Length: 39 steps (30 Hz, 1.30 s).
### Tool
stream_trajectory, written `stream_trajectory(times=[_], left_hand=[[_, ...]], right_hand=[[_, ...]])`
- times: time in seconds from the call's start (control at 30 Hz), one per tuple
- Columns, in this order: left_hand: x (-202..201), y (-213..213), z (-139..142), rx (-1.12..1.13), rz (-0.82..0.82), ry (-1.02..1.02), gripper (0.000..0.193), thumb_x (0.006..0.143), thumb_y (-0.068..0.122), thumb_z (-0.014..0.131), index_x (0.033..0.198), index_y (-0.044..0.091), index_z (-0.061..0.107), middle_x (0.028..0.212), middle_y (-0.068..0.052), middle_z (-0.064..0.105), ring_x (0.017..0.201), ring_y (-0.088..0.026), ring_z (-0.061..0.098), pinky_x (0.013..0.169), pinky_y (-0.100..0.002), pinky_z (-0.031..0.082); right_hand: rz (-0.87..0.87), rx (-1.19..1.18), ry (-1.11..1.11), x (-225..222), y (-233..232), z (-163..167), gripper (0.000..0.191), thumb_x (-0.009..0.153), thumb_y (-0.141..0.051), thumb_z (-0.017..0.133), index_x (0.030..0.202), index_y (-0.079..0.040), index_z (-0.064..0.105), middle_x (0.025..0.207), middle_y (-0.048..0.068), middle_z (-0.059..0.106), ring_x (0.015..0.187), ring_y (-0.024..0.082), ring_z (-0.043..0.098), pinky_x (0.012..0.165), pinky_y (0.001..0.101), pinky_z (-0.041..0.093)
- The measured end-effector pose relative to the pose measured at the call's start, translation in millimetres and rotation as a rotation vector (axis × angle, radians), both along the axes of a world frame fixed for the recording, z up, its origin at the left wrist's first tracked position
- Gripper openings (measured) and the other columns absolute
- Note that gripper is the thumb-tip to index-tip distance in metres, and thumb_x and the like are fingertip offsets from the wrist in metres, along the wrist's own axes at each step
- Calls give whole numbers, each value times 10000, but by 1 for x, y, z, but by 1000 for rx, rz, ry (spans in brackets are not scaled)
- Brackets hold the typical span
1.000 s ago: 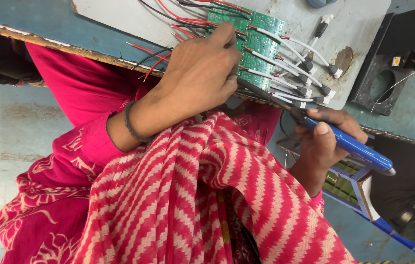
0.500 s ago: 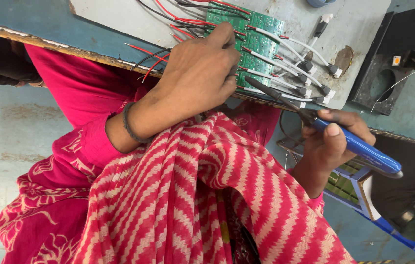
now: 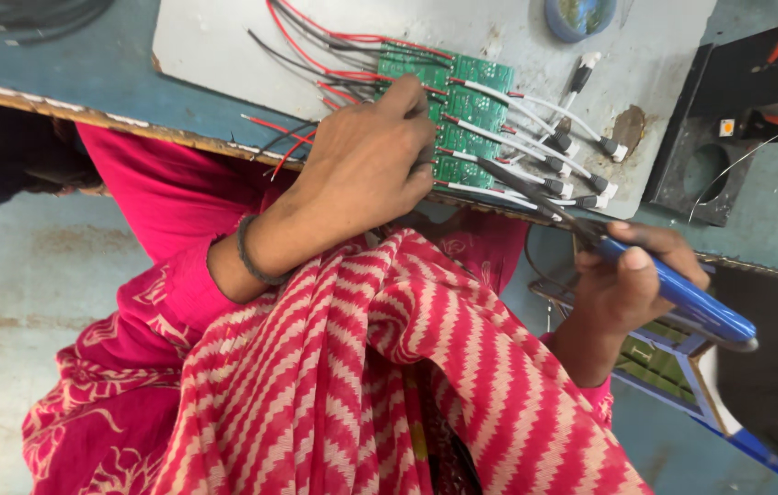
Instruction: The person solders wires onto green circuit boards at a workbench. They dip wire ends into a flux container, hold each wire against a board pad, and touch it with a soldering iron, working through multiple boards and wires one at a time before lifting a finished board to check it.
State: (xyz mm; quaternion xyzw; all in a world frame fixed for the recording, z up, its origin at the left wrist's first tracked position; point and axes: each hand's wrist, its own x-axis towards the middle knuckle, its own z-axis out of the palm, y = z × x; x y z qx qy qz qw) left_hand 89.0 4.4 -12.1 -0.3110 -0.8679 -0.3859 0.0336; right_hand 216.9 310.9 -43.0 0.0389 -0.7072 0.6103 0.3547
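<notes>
- Left hand (image 3: 366,165) lies palm down over the near edge of the green circuit boards (image 3: 462,119), fingers curled and pressing on them, thumb stretched up along their left side; it pins them flat rather than gripping anything.
- Those boards sit in a stacked row on a pale grey work plate (image 3: 224,46), just beyond the left hand's fingertips.
- Right hand (image 3: 623,289) is closed around the blue handle of a soldering iron (image 3: 682,298), thumb on top; the dark slim tip reaches up and left to the lowest board, just to the right of the left hand's fingers.
- Red and black wires (image 3: 325,41) fan out from the boards above and to the left of the left hand.
- White leads with black plug ends (image 3: 558,147) run off the boards to the right, above the right hand.
- A black stand with a solder reel (image 3: 774,92) sits on the blue tabletop (image 3: 41,55), well above the right hand.
- A blue frame holding more green boards (image 3: 673,367) is just below the right hand.
- A dark bangle (image 3: 250,257) circles the left wrist, and a red-and-white striped scarf (image 3: 389,385) drapes between the two arms.
</notes>
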Motion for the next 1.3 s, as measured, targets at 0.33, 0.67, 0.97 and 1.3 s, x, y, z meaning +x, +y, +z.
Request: stream_trajectory(times=[0.33, 0.67, 0.97, 1.3], left_hand=[[5, 4, 11, -54, -24, -78, 177, 818, 200, 751, 824, 39, 677, 1067, -118, 596, 830, -346, 662, 672, -478, 521], [11, 12, 17, -160, -7, -124, 169, 817, 213, 770, 841, 53, 721, 1090, -106, 616, 858, -328, 664, 691, -463, 518], [13, 13, 13, -92, -12, -66, 182, 833, 204, 753, 879, 43, 681, 1089, -119, 600, 869, -343, 662, 709, -463, 527], [13, 7, 8, 21, -21, 12, 162, 833, 161, 760, 885, 45, 659, 1095, -111, 598, 808, -322, 656, 694, -449, 520]], right_hand=[[-503, -208, 171, 32, 143, 13, 326, 1092, -262, 629, 1129, 62, 635, 870, 156, 610, 528, 177, 474, 469, 282, 314], [-864, -73, 135, 39, 228, 31, 370, 1064, -189, 601, 930, 87, 808, 700, 127, 652, 560, 173, 536, 518, 286, 324], [-456, -319, -37, -28, 187, 25, 240, 1167, -205, 616, 1198, 24, 683, 1160, 130, 734, 802, 179, 664, 663, 261, 455], [-14, -1001, 23, 0, 183, 2, 221, 1226, -169, 475, 1382, -23, 533, 1346, 95, 624, 943, 152, 605, 814, 214, 462]])
